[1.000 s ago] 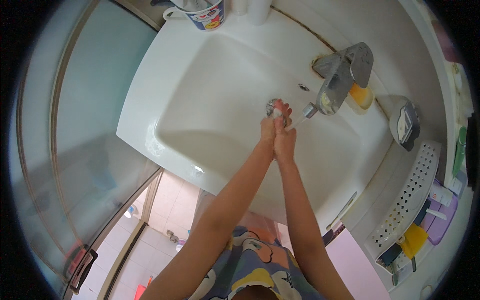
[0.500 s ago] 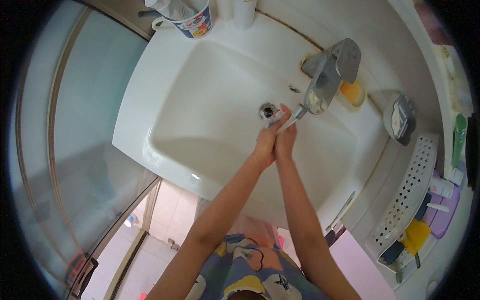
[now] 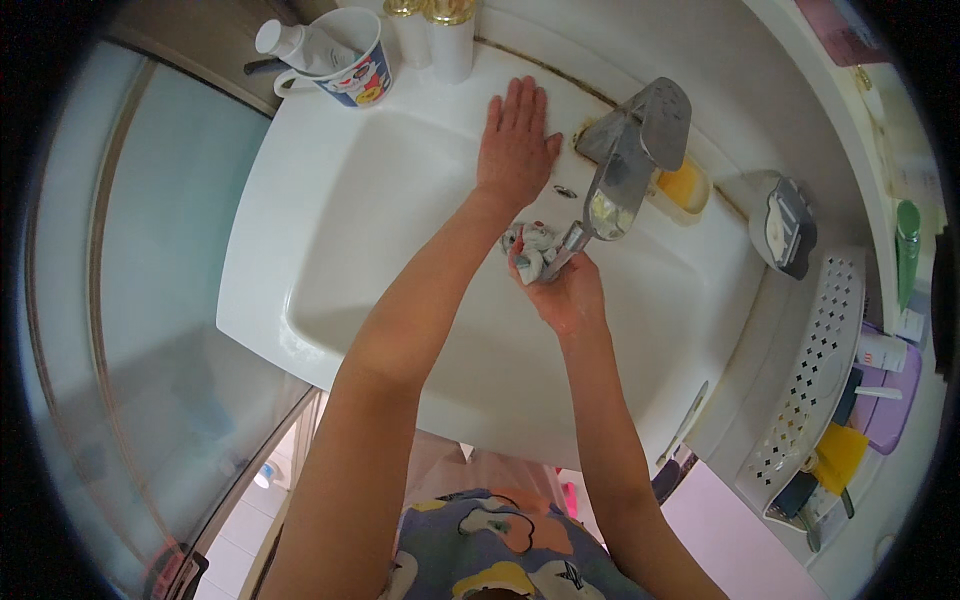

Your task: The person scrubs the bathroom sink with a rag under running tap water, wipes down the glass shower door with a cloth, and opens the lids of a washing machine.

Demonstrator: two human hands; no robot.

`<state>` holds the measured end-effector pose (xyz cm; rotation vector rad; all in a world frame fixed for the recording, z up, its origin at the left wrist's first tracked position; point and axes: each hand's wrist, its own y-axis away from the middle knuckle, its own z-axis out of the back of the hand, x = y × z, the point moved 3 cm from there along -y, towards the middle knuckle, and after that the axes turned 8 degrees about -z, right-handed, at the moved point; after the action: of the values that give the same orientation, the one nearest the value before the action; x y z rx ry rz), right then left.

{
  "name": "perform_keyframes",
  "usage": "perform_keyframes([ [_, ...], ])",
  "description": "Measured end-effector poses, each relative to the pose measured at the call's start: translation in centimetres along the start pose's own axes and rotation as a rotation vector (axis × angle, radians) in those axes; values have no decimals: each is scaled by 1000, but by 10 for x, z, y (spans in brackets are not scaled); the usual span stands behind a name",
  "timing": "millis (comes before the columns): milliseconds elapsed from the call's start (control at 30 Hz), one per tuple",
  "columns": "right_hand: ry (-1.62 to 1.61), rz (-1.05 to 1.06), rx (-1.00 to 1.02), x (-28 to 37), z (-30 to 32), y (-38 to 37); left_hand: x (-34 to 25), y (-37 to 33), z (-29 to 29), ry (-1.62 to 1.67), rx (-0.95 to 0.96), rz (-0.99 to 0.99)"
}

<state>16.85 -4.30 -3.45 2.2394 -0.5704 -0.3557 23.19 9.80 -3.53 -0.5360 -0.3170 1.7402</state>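
Observation:
My left hand [image 3: 517, 145] lies flat toward the back rim of the white sink [image 3: 390, 180], left of the faucet. Its fingers are stretched out and hold nothing. Lower down, my right hand [image 3: 572, 290] is closed around a crumpled small cloth [image 3: 534, 246], whitish grey with a bit of red. The cloth is bunched just under the spout of the metal faucet [image 3: 632, 165], and water appears to run from the spout onto it and the hand. The drain is hidden behind the cloth and my right hand.
A printed cup [image 3: 368, 84] with a white tube stands at the back left, beside white bottles [image 3: 452, 40] with gold tops. Right of the faucet sit a yellow soap dish [image 3: 684, 190] and a grey soap holder [image 3: 790, 230]. A white perforated basket [image 3: 815, 370] holds brushes farther right.
My hands were together near the drain under the spout. My left hand has parted from the right and moved up to the back rim, opening flat. My right hand keeps the cloth.

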Motion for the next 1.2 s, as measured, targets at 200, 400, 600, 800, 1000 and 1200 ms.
perform_keyframes([
  [200,310,193,-61,18,20,31,-18,60,22,334,369,-408],
  [400,233,-54,433,21,45,-9,-58,-11,93,893,-153,-14],
  [600,257,54,122,17,30,13,-52,-28,103,594,-10,-499],
  [800,1650,820,-597,67,130,22,-37,-4,115,501,87,-469],
  [1000,2501,828,-554,9,144,-66,46,125,108,397,334,80],
  [1200,1888,1300,-129,-47,79,-156,56,184,113,364,591,225],
])
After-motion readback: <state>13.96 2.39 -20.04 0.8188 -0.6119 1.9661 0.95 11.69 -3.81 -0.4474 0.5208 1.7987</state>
